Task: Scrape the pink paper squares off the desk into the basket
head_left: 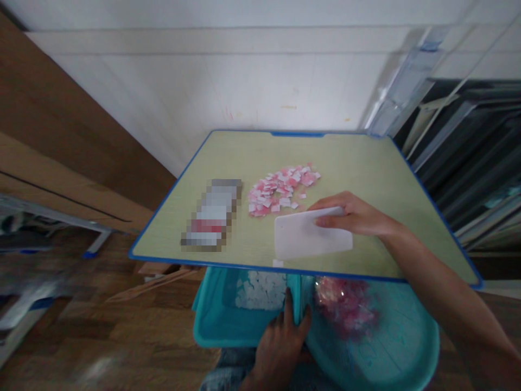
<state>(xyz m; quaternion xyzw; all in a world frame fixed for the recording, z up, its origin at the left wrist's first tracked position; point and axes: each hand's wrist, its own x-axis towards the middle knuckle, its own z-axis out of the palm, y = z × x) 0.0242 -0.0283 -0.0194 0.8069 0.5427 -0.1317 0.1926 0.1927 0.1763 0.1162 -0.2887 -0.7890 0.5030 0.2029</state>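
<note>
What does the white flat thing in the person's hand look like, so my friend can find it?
Find the green table with the blue edge. Near its front, the right hand holds a white scraper, flat on the tabletop. It is one big smooth rectangle, while the pink and white paper bits behind it are tiny squares.

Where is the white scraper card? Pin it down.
Head view: the white scraper card lies on the table near its front edge, under the right hand, just below the pink-and-white pieces.

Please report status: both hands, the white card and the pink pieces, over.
Right hand holds white card flat on table. Left hand grips teal bin below. Pink pieces beside card, apart.
</note>
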